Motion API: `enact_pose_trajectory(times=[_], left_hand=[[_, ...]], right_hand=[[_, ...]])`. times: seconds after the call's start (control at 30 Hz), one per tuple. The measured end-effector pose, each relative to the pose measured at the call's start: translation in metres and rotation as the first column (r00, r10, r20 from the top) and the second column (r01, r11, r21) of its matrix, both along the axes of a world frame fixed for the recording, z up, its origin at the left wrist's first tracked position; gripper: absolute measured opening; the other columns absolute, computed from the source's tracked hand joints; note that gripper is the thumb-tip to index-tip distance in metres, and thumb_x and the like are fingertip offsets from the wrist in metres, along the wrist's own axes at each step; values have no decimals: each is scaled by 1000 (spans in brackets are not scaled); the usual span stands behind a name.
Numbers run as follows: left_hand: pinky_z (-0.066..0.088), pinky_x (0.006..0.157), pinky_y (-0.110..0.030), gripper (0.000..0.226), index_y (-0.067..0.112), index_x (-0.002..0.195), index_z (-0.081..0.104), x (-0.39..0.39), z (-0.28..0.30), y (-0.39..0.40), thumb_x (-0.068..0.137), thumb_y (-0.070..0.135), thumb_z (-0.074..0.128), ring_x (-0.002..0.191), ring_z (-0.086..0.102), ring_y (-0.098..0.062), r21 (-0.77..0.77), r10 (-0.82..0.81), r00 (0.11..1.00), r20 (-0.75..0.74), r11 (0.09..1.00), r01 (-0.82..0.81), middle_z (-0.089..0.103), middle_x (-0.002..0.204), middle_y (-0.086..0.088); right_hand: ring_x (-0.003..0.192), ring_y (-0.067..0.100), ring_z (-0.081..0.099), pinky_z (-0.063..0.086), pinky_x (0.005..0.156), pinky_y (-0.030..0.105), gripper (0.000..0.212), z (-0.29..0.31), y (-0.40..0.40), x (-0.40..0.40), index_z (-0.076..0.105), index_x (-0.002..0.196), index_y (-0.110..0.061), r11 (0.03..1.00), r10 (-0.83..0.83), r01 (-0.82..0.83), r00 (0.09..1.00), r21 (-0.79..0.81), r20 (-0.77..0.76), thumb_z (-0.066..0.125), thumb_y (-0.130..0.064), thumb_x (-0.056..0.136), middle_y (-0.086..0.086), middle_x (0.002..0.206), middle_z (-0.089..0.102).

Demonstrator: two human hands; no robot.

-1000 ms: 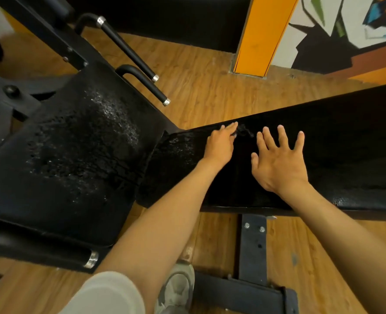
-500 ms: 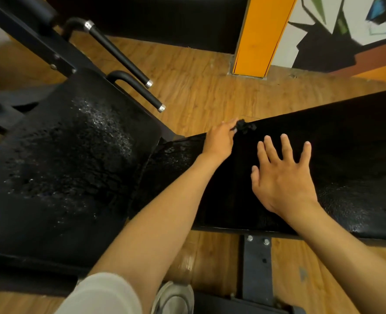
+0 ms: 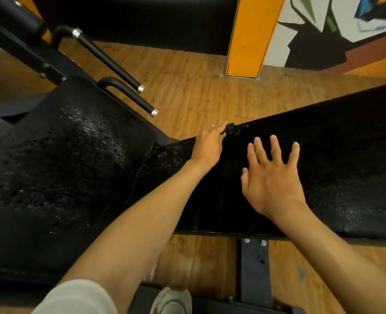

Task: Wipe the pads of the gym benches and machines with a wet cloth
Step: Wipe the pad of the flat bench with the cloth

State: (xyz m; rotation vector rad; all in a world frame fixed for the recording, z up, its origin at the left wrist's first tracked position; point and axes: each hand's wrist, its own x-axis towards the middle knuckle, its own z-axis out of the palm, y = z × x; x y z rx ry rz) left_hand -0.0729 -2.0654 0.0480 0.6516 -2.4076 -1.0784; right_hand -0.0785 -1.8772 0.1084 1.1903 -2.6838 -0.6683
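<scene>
Wiping bench pad [image 3: 323,159] far edge: left hand [image 3: 206,147] pinches cloth [image 3: 232,129] at 12 o'clock, right hand [image 3: 271,177] fingers splayed flat; seat pad [image 3: 63,155] at 9 o'clock already wet, other machines presumably left.

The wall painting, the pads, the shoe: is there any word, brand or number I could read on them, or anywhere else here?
None can be read.
Wall painting: coloured shapes only, no letters.
Bench pad and seat pad: plain black, wet, no label.
Shoe: no brand shows.
</scene>
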Motion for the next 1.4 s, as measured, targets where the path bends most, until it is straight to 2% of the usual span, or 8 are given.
enact_pose_trajectory(times=[0.1,0.23,0.47,0.53,0.7,0.93,1.17,1.4], left_hand=[[46,111,-43,47,18,152,49,26,-4,27,106,6,49,145,44,-22,-42,12,999,-38,999,-13,61,143,-12],[27,114,-8,50,20,153,46,95,-16,74,106,7,52,149,31,-10,-60,-46,991,-127,997,38,49,155,3],[46,113,-47,49,18,153,47,69,-7,56,106,6,49,149,37,-22,-30,-4,1000,6,1000,4,54,151,-9],[42,117,-43,48,17,153,47,89,-3,76,106,6,49,150,35,-21,-38,-22,999,-28,999,21,51,154,-6],[22,115,-6,48,16,150,51,152,-9,132,104,3,53,150,32,-10,-48,-23,994,-103,999,19,50,155,2],[30,120,-20,52,17,153,47,197,-28,135,104,1,53,152,28,-6,-33,-64,993,-97,998,61,46,157,5],[42,118,-43,49,15,150,51,196,-38,130,104,0,52,152,29,-15,34,77,994,-78,997,-74,49,155,-1],[36,120,-29,50,19,149,52,201,-48,122,102,0,54,148,28,-4,4,57,990,-126,998,-57,50,154,4]], right_hand=[[156,41,-3,2,120,69,74,2,1,0,2,163,-10,1000,2,-2,1000,-19,9,-8,-40,96,12,171,2],[156,41,-4,3,120,69,68,2,1,1,2,162,-9,1000,-7,7,1000,-13,11,-2,-40,102,12,171,1],[156,39,-3,3,121,69,69,7,0,2,5,163,-11,1000,-25,25,999,-6,41,7,-46,103,9,171,2],[156,39,-1,3,121,68,69,8,1,4,7,163,-11,1000,-25,26,999,-17,41,8,-46,103,9,171,4],[156,40,-3,1,121,69,66,12,1,6,8,163,-14,1000,-30,30,996,-8,79,12,-44,105,8,171,4],[158,26,0,2,126,54,62,16,27,17,11,163,-23,996,48,-37,990,-80,135,14,-47,106,3,171,6],[157,30,7,8,125,57,64,15,50,47,16,163,-22,994,50,-46,998,-98,48,12,-50,105,6,170,14],[157,30,14,12,124,58,63,19,46,50,27,160,-21,993,40,-35,998,-114,44,17,-49,105,6,168,23]])
